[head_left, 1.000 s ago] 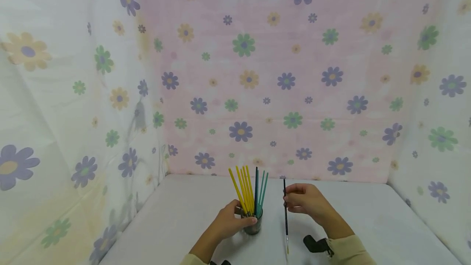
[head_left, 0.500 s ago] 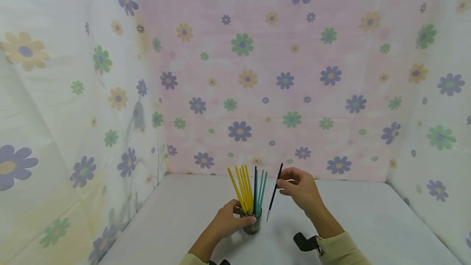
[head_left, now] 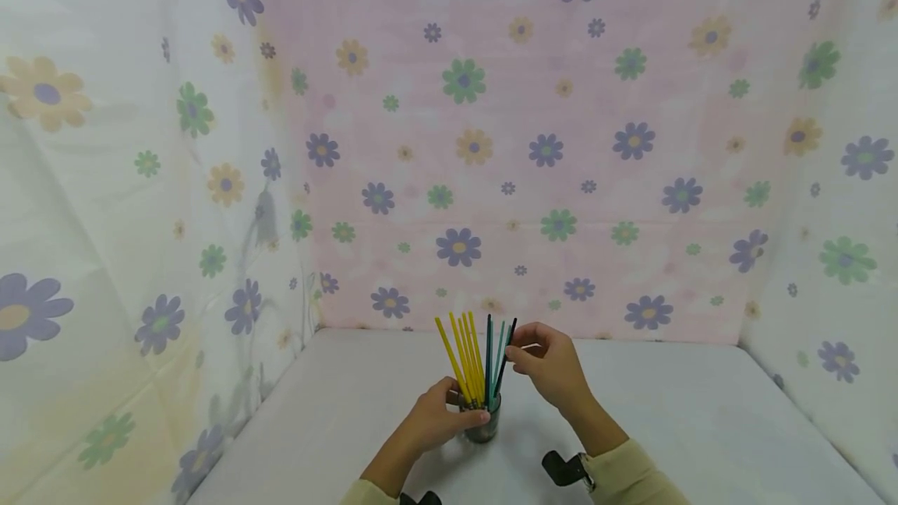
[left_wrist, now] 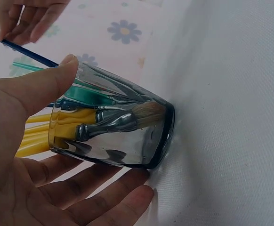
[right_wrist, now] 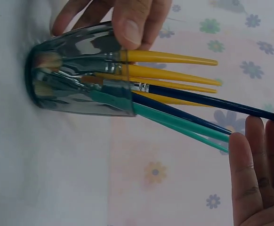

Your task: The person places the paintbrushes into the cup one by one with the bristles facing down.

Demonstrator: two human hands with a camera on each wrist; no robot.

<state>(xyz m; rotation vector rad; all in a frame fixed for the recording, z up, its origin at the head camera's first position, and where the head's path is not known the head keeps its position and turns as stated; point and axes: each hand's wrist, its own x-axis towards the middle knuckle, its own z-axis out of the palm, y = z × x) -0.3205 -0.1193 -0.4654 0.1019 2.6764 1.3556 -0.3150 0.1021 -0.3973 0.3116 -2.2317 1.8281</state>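
My left hand (head_left: 436, 419) grips a clear glass tumbler (left_wrist: 137, 141), its thumb near the rim and fingers along the other side. Several yellow-handled paintbrushes (right_wrist: 174, 73) stand in the tumbler, bristles down, with teal-handled brushes (right_wrist: 179, 123) and a dark blue one (right_wrist: 186, 114). Above the rim on the right, my right hand (head_left: 554, 365) pinches another dark-handled paintbrush (right_wrist: 198, 100) near its handle end. That brush slants down to the left. In the right wrist view its metal ferrule crosses the rim and its brown bristles show within the glass outline.
The tumbler stands on a white-covered table (head_left: 666, 411). Flower-print cloth (head_left: 505, 115) hangs behind the table and along both sides. Dark wrist-camera mounts (head_left: 563, 468) sit by the beige sleeves (head_left: 634, 478).
My right hand has moved left with the dark paintbrush, from well right of the tumbler to its rim. The brush has gone from upright to slanted. My left hand keeps holding the tumbler.
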